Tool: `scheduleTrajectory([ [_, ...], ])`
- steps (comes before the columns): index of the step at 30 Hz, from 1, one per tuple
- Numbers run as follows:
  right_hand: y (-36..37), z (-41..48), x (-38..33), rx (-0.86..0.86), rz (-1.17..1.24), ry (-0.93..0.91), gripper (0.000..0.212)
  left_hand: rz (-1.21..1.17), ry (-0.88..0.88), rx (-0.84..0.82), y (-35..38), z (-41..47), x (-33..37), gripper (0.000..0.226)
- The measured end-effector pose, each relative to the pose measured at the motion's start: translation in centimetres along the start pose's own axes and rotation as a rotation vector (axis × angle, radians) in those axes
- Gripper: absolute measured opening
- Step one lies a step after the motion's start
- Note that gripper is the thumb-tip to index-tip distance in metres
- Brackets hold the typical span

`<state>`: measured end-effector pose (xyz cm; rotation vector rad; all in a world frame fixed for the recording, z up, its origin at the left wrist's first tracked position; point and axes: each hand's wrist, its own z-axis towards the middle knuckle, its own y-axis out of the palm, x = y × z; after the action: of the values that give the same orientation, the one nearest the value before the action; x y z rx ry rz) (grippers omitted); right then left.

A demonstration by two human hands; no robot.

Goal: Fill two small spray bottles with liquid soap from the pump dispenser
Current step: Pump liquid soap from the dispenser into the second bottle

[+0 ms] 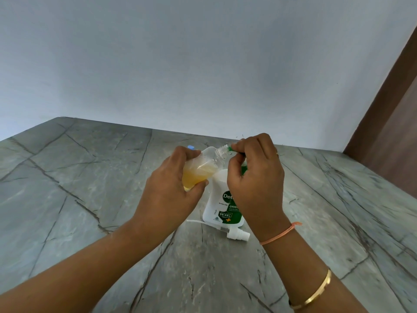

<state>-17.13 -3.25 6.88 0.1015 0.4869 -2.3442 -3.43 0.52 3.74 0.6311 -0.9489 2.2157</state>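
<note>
Grey stone-look bench [90, 199] with dark veins, a plain pale wall [203, 64] behind it, and a brown door edge [388, 132] down the right side of the frame. Dead centre stands the white pump dispenser [220, 199] with its green label, and both hands are up around its top.

The left hand [171, 188] has its grip wrapped round a small clear bottle [207, 161]. The bottle is tipped so its open neck points up-right at the green spout [230, 148]. It looks maybe a third full of yellow soap, pooled at the low end. The right hand [257, 177] has its grip curled over the pump head, fingertips pinched right at the spout, so it's clamped on, not loose.

Handling-wise, I'd guess the bottle is light, thin plastic that dents if you squeeze it. Any soap on the outside would make it slippery. Holding it round the fat part of the body, as here, seems right, because the neck needs to be free for the spout. The dispenser looks light too and could tip when pumped.

Stuff I can't make out: the pump head is buried under the right hand, so I can't tell if it's pressed down. A bit of blue [191, 147] pokes out behind the left hand, just above centre — maybe the second bottle, can't say. A white spray top [239, 234] with its thin tube lies on the bench just below the dispenser.
</note>
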Motion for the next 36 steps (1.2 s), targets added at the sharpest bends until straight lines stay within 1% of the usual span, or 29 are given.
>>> scheduleTrajectory([
  [5,0.5,-0.6,0.0,0.010,-0.004,-0.008,0.014,-0.003,-0.013,-0.002,-0.3,-0.1,0.4,0.048],
  [9,0.0,-0.2,-0.1,-0.025,-0.016,-0.004,0.012,0.002,-0.012,-0.006,-0.2,-0.1,0.4,0.048],
  [17,-0.6,0.6,0.0,-0.069,0.000,0.007,0.013,-0.004,-0.008,0.009,-0.1,0.0,0.4,0.047],
  [23,0.2,-0.2,0.0,0.012,0.011,-0.002,0.012,-0.001,-0.018,0.009,-0.4,0.0,0.6,0.048],
  [25,0.4,-0.5,0.0,0.019,0.025,-0.010,0.016,-0.002,-0.029,-0.001,-0.4,0.0,0.6,0.050],
  [27,0.3,-0.5,-0.1,0.010,0.032,-0.008,0.018,0.001,-0.038,-0.003,-0.4,0.0,0.7,0.051],
  [30,0.0,-0.1,-0.1,-0.031,0.032,0.011,0.012,0.000,-0.046,-0.006,-0.3,0.0,0.7,0.050],
  [36,-0.7,0.8,-0.1,-0.088,0.042,0.008,0.012,-0.006,-0.055,0.001,-0.3,0.0,0.8,0.051],
])
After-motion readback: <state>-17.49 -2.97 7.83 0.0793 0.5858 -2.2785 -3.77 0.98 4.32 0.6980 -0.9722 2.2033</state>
